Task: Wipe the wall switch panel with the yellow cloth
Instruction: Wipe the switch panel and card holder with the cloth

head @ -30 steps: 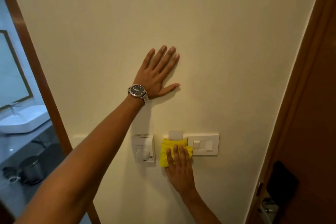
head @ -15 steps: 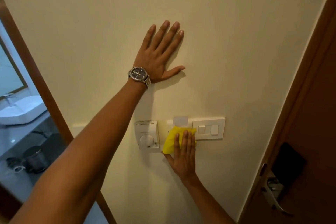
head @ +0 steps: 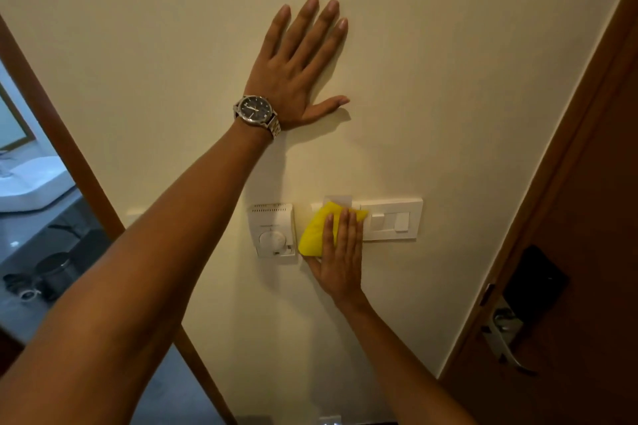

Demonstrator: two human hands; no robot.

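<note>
A white wall switch panel is mounted low on the cream wall, with its rocker switches showing at the right end. My right hand presses a folded yellow cloth flat against the panel's left end, fingers laid over the cloth. The left part of the panel is hidden under cloth and fingers. My left hand, with a wristwatch, rests flat on the wall well above the panel, fingers spread and holding nothing.
A white dial thermostat sits just left of the cloth. A wooden door with a metal lever handle is at the right. At the left, a wooden door frame opens onto a bathroom sink.
The view has shifted, so both hands and the panel sit higher in frame. The cloth under my right hand has tilted and slid slightly along the panel's left end. My left hand stays on the wall.
</note>
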